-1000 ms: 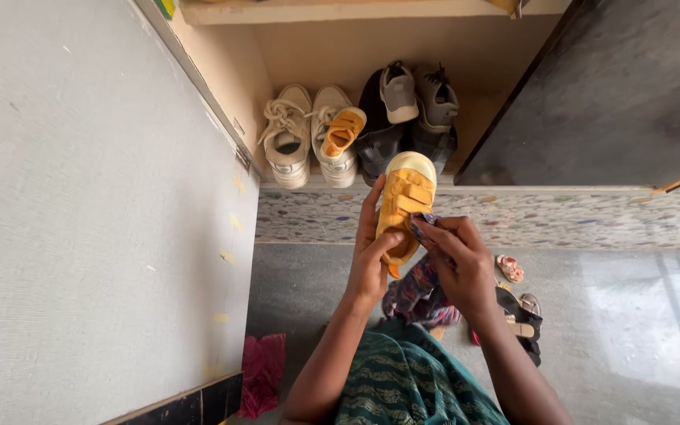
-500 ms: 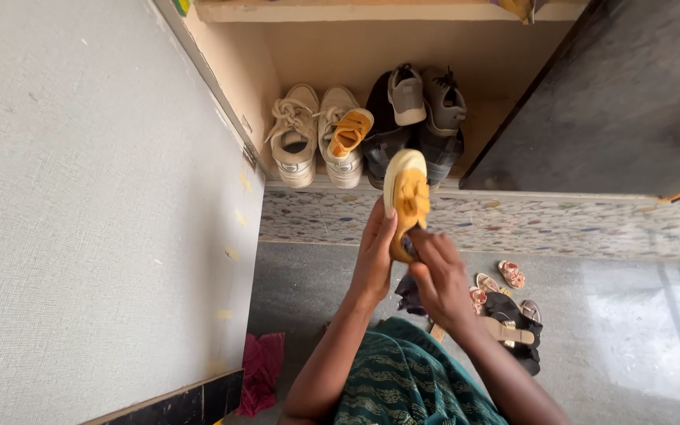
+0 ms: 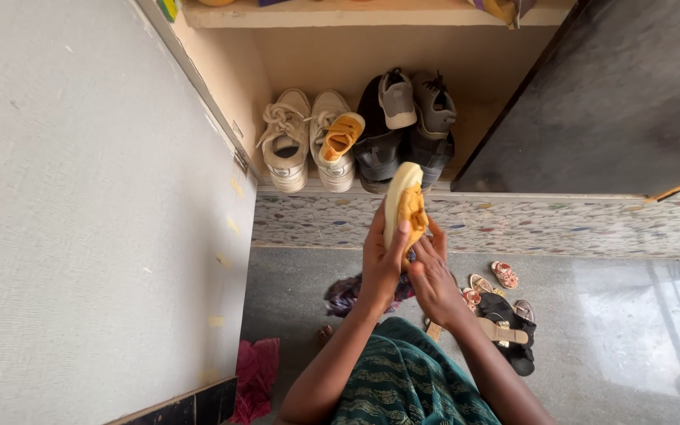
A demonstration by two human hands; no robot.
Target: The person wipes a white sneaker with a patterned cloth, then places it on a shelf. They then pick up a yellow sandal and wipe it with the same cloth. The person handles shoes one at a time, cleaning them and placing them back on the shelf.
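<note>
I hold a small yellow shoe (image 3: pixel 404 203) up in front of me, turned on its side with the pale sole to the left. My left hand (image 3: pixel 382 264) is closed around its heel part, the thumb lying on the yellow upper. My right hand (image 3: pixel 433 277) presses against the shoe from the right with fingers together; I think it also holds a patterned cloth (image 3: pixel 356 290), but the hands hide where the cloth is gripped. The grip of the left hand is only at one end, so the shoe could slip and fall to the grey floor (image 3: pixel 607 315), or the hanging cloth could drop. On the far shelf (image 3: pixel 340 186) I count two beige sneakers (image 3: pixel 308 140), one second yellow shoe (image 3: pixel 341 134) lying on the right beige one, and two or three dark and grey shoes (image 3: pixel 407 118) piled together. On the floor at right lie several little sandals (image 3: pixel 501 299), about five. A red cloth (image 3: pixel 255 376) lies near left.
</note>
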